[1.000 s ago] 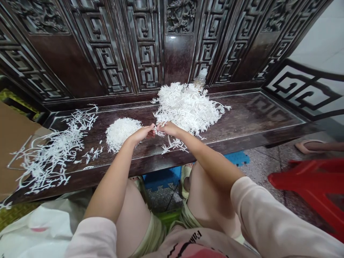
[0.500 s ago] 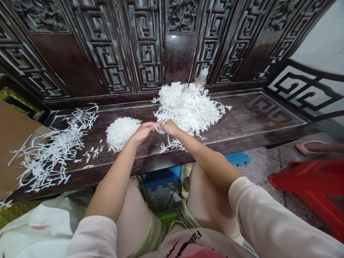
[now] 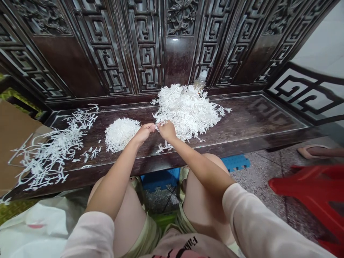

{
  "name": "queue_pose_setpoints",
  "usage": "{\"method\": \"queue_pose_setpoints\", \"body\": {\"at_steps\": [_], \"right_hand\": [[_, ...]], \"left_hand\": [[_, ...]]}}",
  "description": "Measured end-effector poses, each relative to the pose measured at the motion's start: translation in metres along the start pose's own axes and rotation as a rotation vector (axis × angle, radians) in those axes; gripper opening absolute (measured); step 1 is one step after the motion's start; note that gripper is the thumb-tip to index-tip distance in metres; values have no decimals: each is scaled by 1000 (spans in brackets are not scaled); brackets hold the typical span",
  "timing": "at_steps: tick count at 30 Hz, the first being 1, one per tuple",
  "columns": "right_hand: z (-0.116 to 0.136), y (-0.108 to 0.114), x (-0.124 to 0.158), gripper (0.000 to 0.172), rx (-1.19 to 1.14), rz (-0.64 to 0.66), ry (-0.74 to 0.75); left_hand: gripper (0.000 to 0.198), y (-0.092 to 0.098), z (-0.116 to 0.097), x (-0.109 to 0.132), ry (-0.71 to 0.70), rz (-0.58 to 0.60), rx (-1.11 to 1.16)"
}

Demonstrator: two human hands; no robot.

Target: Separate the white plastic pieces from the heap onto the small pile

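Sitting at a dark carved wooden bench [image 3: 242, 116], the person holds the left hand [image 3: 143, 132] and right hand [image 3: 167, 130] close together above it, fingers bunched; whether they pinch anything is too small to tell. A large pile of white sprigs [image 3: 185, 111] touches the right hand, and a round white mound [image 3: 120, 134] lies just beside the left.

Carved dark-wood bench back [image 3: 145, 46] standing behind, plastic bottle [image 3: 201, 80] standing against it, red plastic stool [image 3: 309, 193] sitting right, blue foam mat [image 3: 236, 163] lying on floor, white plastic bag [image 3: 34, 233] lying lower left.
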State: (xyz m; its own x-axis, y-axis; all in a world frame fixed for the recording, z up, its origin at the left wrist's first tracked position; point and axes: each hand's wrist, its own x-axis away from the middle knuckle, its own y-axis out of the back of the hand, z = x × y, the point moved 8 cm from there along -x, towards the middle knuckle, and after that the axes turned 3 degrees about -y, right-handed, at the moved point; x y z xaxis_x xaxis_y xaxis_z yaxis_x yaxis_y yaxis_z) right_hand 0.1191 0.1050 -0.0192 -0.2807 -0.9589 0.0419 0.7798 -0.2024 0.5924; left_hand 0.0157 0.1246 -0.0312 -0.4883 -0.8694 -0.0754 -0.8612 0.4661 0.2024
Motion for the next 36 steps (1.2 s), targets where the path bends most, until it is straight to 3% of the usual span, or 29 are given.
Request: {"method": "queue_pose_setpoints", "body": {"at_steps": [4,8,9,12,16,18,21,26,30,36], "right_hand": [[-6,0,-2,14,-16,-36,2],[-46,31,-25,10,-67,-144,-284],[-49,41,-31,10,-78,-164,-275],[-44,42,-39,11,-126,26,-175],[-23,8,-18,12,-242,377,-132],[-9,-7,-9,13,-326,470,-92],[0,-22,-1,13,-370,554,-71],[-7,-27,1,14,-317,539,-104],[-7,-30,7,14,-335,584,-117],[-2,-33,12,15,-394,635,-132]], "left_hand": [[36,-5,-12,5,6,-14,6],[39,-16,-38,18,-30,118,40],[39,-10,-41,20,-30,110,16],[36,29,-31,20,34,-47,-223],[34,90,16,22,277,-180,-562],[31,112,35,27,396,-217,-756],[29,132,46,35,504,-293,-982],[39,133,44,39,571,-322,-1077],[39,133,39,43,629,-421,-1098],[36,133,16,44,521,-536,-991]]}}
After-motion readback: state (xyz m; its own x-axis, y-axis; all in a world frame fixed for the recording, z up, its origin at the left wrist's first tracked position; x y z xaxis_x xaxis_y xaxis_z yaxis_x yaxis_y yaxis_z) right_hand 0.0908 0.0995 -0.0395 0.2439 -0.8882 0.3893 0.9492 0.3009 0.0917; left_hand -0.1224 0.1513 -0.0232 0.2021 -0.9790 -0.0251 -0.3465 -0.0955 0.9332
